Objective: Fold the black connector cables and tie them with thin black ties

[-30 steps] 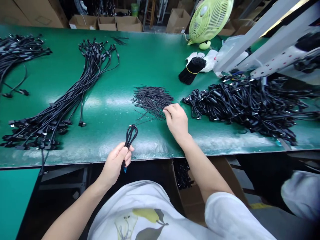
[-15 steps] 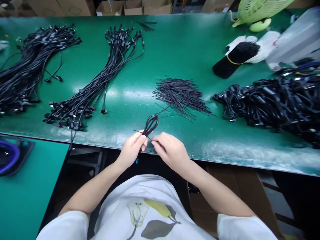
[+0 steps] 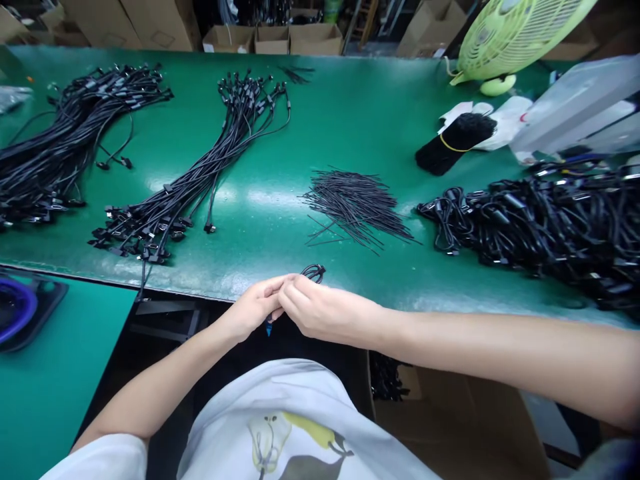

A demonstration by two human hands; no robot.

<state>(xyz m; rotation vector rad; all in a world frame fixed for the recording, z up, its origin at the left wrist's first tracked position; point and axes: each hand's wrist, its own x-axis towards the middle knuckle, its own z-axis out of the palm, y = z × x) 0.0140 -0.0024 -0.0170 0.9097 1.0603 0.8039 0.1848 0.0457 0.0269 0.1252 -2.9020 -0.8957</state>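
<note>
A small coiled black cable (image 3: 314,271) pokes out past my fingertips at the front edge of the green table. My left hand (image 3: 257,305) is closed around its near part. My right hand (image 3: 320,308) presses against the left one, fingers pinched together at the coil; the thin black twist tie it gripped a moment earlier is hidden behind the fingers. Beyond my hands lies a loose pile of black twist ties (image 3: 355,203). A long bundle of straight black cables (image 3: 200,163) rests to the left of them.
Another cable bundle (image 3: 65,140) lies at far left. Coiled, tied cables (image 3: 540,230) are heaped at right, near a banded black bundle (image 3: 453,145) and a green fan (image 3: 515,33). An open cardboard box (image 3: 465,420) stands below the table edge.
My right hand has swung left and over against my left hand, its forearm now lying across the table's edge. The coil has dropped nearer to me and is mostly covered. The view has shifted slightly.
</note>
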